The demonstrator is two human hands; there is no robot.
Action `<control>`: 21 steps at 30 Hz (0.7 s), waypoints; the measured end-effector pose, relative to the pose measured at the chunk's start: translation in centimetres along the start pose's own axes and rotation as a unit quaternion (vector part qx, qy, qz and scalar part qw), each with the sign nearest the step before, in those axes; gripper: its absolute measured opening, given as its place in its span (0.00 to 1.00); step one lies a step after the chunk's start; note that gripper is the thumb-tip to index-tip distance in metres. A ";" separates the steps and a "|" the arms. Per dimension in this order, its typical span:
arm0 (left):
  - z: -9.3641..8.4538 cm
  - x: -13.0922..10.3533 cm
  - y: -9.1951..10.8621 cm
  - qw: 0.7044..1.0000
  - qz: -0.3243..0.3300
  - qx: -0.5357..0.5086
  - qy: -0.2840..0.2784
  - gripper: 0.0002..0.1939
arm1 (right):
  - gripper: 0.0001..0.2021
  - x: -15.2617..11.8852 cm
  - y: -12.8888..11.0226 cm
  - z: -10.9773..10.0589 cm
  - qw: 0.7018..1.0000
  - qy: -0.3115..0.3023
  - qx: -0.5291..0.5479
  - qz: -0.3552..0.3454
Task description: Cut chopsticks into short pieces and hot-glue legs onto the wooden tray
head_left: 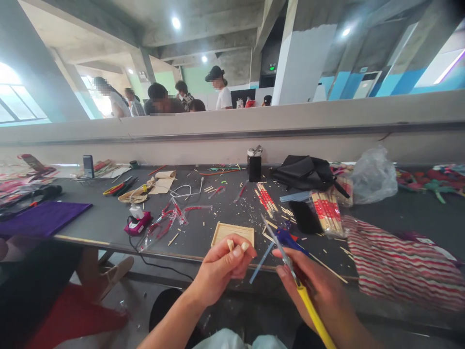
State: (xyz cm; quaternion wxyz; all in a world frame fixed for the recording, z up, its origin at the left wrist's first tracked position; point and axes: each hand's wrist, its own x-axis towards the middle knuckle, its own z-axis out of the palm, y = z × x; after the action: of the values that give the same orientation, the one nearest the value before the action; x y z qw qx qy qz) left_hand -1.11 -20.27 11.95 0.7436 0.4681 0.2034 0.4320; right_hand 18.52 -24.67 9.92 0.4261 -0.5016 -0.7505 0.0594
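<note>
My left hand is closed around small pale wooden pieces whose ends poke out between thumb and fingers. Directly behind it, a shallow tray made of light wooden sticks lies on the dark table. In my right hand are yellow-handled scissors, their metal blades pointing up and away to the left. A blue tool lies just beyond the scissors, near a translucent blue stick at the table's edge.
Bundled chopsticks, a black phone, a striped cloth and a black bag are to the right. Left lie plastic wrappers, a purple power adapter and a cable. Several people are beyond the low wall.
</note>
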 end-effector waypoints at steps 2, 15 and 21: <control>-0.2 0.0 -0.1 1.000 0.009 0.008 0.006 0.12 | 0.13 -0.6 0.3 0.2 1.000 -0.015 -0.001 -0.010; -0.9 -0.7 -1.0 0.967 0.121 0.218 0.044 0.12 | 0.22 0.0 -0.8 0.1 0.991 -0.113 -0.073 -0.018; -0.8 -0.7 -0.9 0.908 0.199 0.368 0.039 0.08 | 0.23 0.4 -1.4 0.2 0.990 -0.102 -0.089 -0.026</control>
State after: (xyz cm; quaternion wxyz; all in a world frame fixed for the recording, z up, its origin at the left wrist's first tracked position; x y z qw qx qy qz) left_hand -1.68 -20.61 10.73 0.4088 0.7219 0.2789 0.4837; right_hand 17.35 -24.99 10.71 0.3024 -0.5090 -0.8052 0.0327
